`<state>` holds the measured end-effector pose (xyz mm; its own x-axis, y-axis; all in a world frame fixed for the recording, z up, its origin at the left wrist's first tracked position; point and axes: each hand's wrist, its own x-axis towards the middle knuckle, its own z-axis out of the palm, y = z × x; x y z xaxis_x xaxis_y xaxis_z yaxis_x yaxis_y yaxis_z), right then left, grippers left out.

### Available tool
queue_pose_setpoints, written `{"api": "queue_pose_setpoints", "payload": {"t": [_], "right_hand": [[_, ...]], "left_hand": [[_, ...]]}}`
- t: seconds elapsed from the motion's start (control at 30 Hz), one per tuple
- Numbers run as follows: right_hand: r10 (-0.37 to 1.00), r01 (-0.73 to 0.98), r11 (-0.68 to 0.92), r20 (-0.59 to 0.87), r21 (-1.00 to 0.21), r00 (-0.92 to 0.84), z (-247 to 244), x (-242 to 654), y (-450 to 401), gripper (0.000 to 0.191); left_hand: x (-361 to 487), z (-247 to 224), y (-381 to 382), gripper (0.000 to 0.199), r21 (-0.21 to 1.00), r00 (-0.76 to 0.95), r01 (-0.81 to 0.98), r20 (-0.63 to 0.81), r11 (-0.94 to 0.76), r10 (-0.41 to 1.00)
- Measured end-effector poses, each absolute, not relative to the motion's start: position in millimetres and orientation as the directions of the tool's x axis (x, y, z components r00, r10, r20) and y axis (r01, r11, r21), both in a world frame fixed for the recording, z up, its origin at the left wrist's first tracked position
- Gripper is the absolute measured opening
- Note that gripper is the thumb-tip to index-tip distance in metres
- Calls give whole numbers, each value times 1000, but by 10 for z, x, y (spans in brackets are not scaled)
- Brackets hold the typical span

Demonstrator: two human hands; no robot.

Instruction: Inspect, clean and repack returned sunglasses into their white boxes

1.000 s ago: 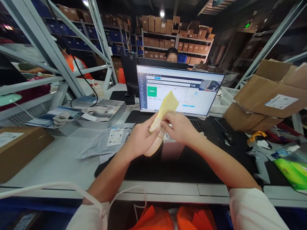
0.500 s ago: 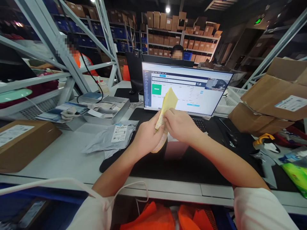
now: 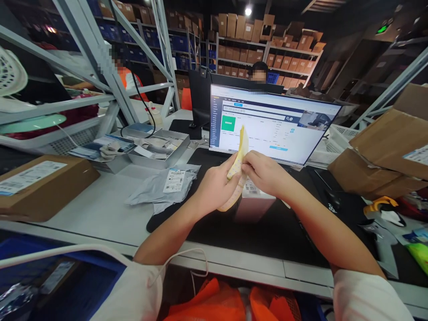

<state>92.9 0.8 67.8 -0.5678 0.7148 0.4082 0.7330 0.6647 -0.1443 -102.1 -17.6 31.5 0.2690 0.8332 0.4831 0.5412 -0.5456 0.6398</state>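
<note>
My left hand [image 3: 217,185] is closed round a folded yellow sheet [image 3: 243,145] with a speckled pattern, which sticks up in front of the monitor and curls down below the palm. Fingers of my right hand [image 3: 262,171] pinch the sheet's right edge. Beneath the hands a pinkish box [image 3: 254,208] with a white label stands on the black mat [image 3: 214,232]. To the left lies a grey plastic parcel [image 3: 157,189] with a white label.
A monitor [image 3: 267,120] stands behind my hands. An open grey box [image 3: 160,151] of papers and a cardboard box [image 3: 43,189] are on the left. Stacked cartons [image 3: 384,151] and a yellow-handled tool [image 3: 381,205] are on the right. A person [image 3: 259,73] is behind the monitor.
The view has shifted, so the scene sits further right. The yellow sheet has turned and looks narrower. More of the pinkish box and its label shows beneath my hands.
</note>
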Motion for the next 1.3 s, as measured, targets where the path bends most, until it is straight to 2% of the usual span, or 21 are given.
{"api": "queue_pose_setpoints", "payload": {"t": [0.2,0.43,0.67,0.73,0.9,0.97,1.03,1.17,1.23,1.3], "right_hand": [[708,761,644,430,-71,-559,664,894,-18,16],[681,762,645,493,-53,-542,634,819,-30,14],[632,766,641,533,48,-563,613,803,-21,17],[633,765,643,541,31,-554,613,827,-15,18],[652,738,661,595,-140,-471,679,1088,-73,14],[639,739,664,598,-113,-483,688,1257,-121,12],[634,751,660,547,-15,-547,653,1410,-165,13],[672,743,629,322,227,-667,502,1538,-217,22],[700,737,619,235,270,-674,456,1527,-238,26],[715,738,637,189,222,-673,451,1519,-275,28]], "left_hand": [[-1003,314,-227,61,583,274,589,507,-559,817],[-956,320,-289,61,508,275,649,538,-567,797],[-937,339,-297,62,482,283,683,519,-549,807],[-943,336,-279,61,498,272,679,514,-540,814],[-1053,352,-176,63,582,222,632,497,-512,839],[-1139,384,-125,63,612,186,610,507,-504,841],[-1232,422,-74,63,624,129,609,530,-489,838],[-1369,457,39,63,624,13,638,577,-451,817],[-1400,442,105,62,623,-3,633,595,-459,804],[-1420,414,173,62,631,-9,617,603,-470,798]]}}
